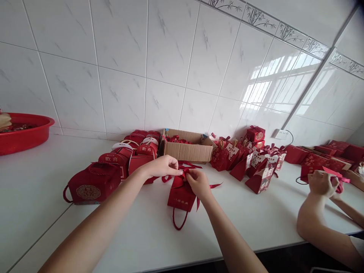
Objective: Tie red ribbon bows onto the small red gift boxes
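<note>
A small red gift box [181, 197] with a rope handle hanging toward me lies on the white table in front of me. Red ribbon [185, 175] is gathered at its top, one loose tail pointing right and another hanging down. My left hand [163, 167] is closed, fingertips pinching the ribbon at the left of the gather. From the right, my right hand [198, 182] pinches the same ribbon with thumb and forefinger. The fingers partly hide the knot area, so its exact form cannot be seen.
Left stands a larger red box [95, 184], with more red boxes [118, 159] behind. An open cardboard carton [187, 151] holds red ribbon. Several triangular gift boxes [260, 180] stand right. A red basin [25, 132] is far left. Another person's hand [321, 184] works at the right.
</note>
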Demonstrator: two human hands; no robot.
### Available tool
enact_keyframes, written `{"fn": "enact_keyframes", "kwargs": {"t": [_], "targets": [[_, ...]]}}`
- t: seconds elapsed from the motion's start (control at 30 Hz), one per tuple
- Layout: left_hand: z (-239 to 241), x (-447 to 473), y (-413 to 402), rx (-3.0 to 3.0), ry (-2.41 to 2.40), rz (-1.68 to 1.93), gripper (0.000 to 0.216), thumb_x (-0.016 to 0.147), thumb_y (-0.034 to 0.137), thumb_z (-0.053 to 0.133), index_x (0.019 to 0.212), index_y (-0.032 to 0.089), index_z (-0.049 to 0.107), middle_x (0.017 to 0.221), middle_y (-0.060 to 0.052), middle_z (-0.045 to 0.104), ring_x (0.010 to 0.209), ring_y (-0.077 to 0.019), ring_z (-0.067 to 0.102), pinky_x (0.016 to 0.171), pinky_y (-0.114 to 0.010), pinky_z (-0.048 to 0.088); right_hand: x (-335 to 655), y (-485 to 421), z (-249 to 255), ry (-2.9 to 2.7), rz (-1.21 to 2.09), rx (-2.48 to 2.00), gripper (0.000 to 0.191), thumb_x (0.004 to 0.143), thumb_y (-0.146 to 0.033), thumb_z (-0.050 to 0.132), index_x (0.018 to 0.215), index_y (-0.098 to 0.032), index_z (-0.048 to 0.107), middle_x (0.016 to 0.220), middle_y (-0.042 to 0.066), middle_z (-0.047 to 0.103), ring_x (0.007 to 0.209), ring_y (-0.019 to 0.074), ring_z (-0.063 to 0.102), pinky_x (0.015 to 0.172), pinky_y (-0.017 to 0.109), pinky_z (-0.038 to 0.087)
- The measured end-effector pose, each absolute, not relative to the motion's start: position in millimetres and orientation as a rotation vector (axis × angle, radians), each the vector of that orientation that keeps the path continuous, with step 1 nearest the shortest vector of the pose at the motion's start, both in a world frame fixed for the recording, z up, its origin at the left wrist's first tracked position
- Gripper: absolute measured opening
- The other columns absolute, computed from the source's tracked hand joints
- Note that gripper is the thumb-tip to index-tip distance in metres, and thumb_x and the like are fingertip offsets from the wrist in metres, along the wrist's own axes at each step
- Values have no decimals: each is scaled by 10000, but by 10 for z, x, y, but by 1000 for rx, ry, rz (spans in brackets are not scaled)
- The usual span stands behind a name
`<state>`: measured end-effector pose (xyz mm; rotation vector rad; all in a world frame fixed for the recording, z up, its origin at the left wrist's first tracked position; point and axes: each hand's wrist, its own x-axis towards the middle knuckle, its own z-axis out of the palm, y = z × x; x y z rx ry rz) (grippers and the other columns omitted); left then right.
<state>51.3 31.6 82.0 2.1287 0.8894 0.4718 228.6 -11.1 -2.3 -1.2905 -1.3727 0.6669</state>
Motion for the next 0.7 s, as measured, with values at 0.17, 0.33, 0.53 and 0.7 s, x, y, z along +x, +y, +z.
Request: {"fn": "enact_keyframes", "kwargs": {"t": [0.17,0.33,0.53,0.7], "targets": [[831,512,280,2173,873,484,179,634,284,666,646,194,511,633,3,601,533,-136,531,477,-240,373,2266,-141,-38,-1371,610,-1316,152,752,-294,550,808,-213,666,666,40,699,691,223,653,643,322,466],[875,515,168,2369,837,557,28,682,211,566,665,190,560,659,-13,613,568,-143,535,482,-235,364,2244,-193,-6,-1369,602,-1343,182,764,-296,522,817,-192,662,692,44,709,700,221,659,666,315,462],[963,508,48,2421,916,544,48,720,243,555,732,199,541,710,1,601,612,-135,526,534,-233,382,2227,-261,22,-1311,619,-1321,233,777,-321,515,869,-169,666,709,39,711,691,207,663,635,284,458],[879,561,165,2131,810,489,210,713,309,637,843,203,511,758,10,614,638,-127,545,569,-240,395,2214,-263,-13,-1322,553,-1357,244,784,-330,515,880,-164,667,720,46,706,689,203,656,638,280,459]]}}
